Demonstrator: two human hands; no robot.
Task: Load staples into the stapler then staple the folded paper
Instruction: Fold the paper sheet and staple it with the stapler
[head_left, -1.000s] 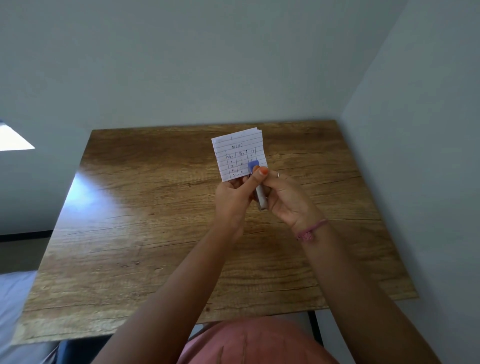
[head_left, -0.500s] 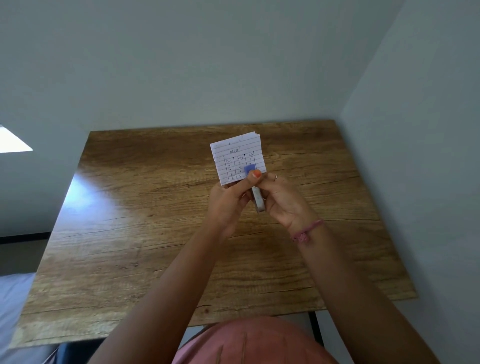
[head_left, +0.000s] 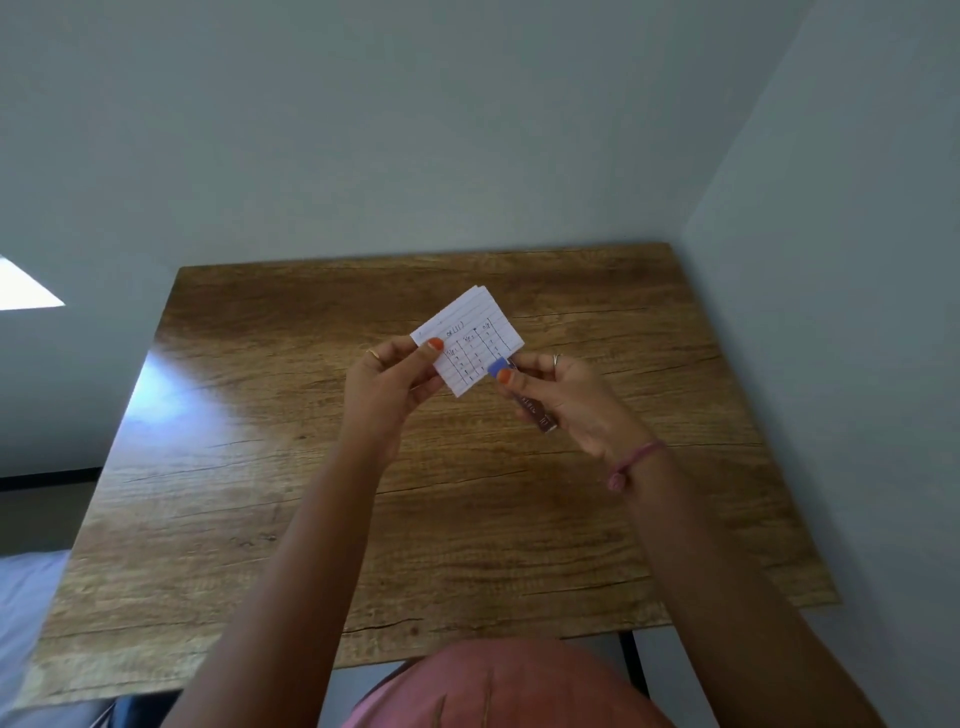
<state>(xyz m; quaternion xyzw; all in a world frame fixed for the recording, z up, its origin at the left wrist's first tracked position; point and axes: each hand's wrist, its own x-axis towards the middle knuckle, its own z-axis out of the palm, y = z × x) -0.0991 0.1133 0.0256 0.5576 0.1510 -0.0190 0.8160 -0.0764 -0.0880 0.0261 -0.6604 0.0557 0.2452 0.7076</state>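
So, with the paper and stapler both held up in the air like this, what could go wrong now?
1. The left hand pinches only one corner of the folded paper, so the layers might shift or fan apart.
2. The stapler bites near the paper's edge; the staple may miss some layers.
3. The right hand has its thumb close to the stapler's nose, so it could get pinched.

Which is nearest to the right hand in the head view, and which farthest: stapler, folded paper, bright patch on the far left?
1. stapler, gripped in the right hand.
2. folded paper, just left, in the left hand.
3. bright patch, far left.
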